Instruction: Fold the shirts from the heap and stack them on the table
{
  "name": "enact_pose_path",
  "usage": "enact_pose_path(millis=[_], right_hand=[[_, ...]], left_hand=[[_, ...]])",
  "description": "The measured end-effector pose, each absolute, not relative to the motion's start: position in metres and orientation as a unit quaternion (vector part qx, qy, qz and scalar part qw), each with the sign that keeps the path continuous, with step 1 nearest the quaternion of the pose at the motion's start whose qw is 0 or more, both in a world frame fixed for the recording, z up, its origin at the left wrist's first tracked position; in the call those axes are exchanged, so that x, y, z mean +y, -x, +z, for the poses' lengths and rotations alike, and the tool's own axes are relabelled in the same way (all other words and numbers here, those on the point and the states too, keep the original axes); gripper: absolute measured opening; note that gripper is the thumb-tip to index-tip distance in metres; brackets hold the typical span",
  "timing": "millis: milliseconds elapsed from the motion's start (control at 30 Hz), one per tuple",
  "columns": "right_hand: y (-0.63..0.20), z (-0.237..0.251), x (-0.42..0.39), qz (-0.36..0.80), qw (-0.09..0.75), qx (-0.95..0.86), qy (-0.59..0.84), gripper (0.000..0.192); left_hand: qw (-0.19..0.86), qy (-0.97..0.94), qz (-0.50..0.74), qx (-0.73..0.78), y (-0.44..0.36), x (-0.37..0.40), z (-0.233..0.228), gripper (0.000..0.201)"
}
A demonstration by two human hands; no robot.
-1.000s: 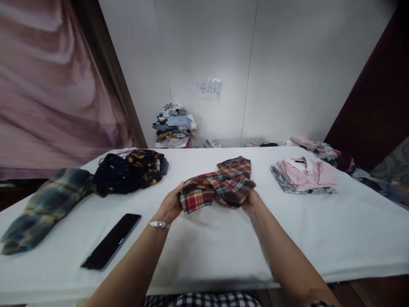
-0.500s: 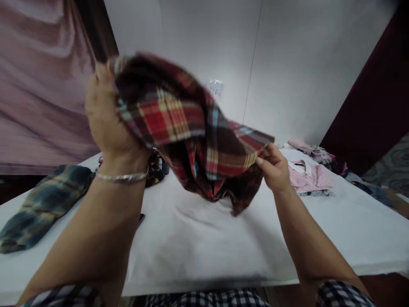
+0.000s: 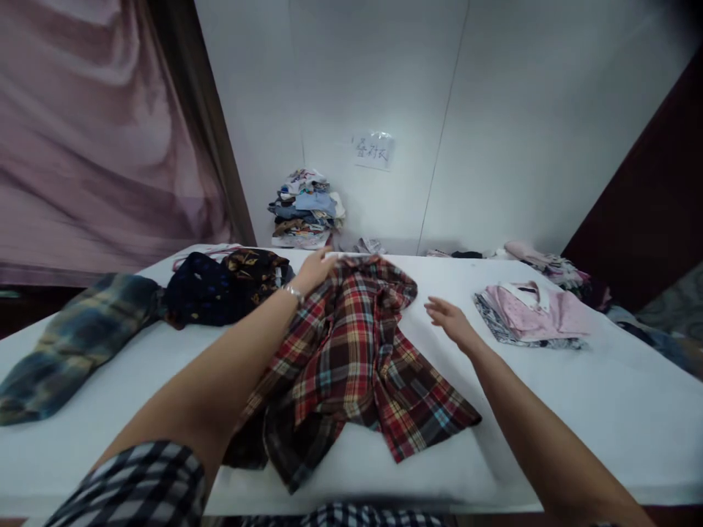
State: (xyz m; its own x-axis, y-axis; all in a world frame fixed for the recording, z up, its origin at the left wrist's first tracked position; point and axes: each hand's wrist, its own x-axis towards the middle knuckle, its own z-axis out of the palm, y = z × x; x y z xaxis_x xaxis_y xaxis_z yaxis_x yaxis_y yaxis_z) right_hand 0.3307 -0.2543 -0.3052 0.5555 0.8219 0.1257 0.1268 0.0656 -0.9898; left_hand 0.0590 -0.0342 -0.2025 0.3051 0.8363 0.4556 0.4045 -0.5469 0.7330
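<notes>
The plaid shirt (image 3: 354, 340), aloft a moment ago, lies spread within reach; right hand (image 3: 449, 320) empty; whether left hand (image 3: 314, 271) grips, I can't tell.

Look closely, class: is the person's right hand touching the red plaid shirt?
No, a strip of white tabletop shows between the right hand and the nearest edge of the red plaid shirt.

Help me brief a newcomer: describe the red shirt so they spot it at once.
On the white table, look at the middle, between the dark clothes at left and the pink shirt at right. The red shirt lies there, its collar toward the wall. It is red plaid and spread out, while the pink shirt is folded and the plaid bundle far left is blue-yellow.
</notes>
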Motion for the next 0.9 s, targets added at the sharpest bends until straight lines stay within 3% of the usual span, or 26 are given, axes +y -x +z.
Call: enact_pose_path(millis=[167, 367, 500, 700, 900], right_hand=[[-0.315, -0.349, -0.279, 0.258, 0.551, -0.387, 0.693, 0.035], [-0.291, -0.351, -0.243, 0.221, 0.508, -0.438, 0.708, 0.049], [-0.275, -0.346, -0.202, 0.249, 0.551, -0.428, 0.672, 0.047], [-0.290, -0.339, -0.183, 0.302, 0.614, -0.348, 0.641, 0.006], [-0.378, -0.329, -0.241, 0.205, 0.732, -0.174, 0.627, 0.017]], left_hand=[[0.262, -0.774, 0.301, 0.492, -0.004, -0.077, -0.287, 0.026], [0.180, -0.812, 0.203, 0.517, 0.016, -0.148, -0.322, 0.050], [0.194, -0.837, 0.189, 0.476, 0.007, -0.202, -0.322, 0.056], [0.214, -0.857, 0.095, 0.459, 0.007, -0.230, -0.335, 0.064], [0.180, -0.869, 0.090, 0.453, 0.025, -0.221, -0.339, 0.051]])
